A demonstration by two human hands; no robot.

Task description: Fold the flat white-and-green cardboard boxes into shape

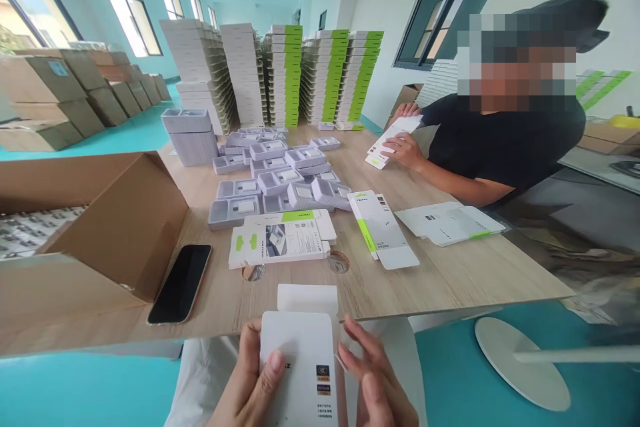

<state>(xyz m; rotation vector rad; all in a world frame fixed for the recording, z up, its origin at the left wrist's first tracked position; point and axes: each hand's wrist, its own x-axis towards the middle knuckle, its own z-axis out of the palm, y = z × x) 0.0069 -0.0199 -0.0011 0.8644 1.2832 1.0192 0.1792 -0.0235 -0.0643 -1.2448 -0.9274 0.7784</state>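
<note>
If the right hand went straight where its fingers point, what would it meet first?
The right hand, it seems, would first meet the white packaging box held by the left hand; depth is unclear.

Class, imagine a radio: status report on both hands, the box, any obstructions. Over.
Left hand gripping white box. Right hand open beside it, contact unclear. Far flap out. Phone on table, off left; nothing seen blocking.

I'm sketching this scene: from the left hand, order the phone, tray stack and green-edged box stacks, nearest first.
In the head view, from the left hand:
1. Phone, ahead and left.
2. Tray stack, farther back, left.
3. Green-edged box stacks, farthest back.
</note>
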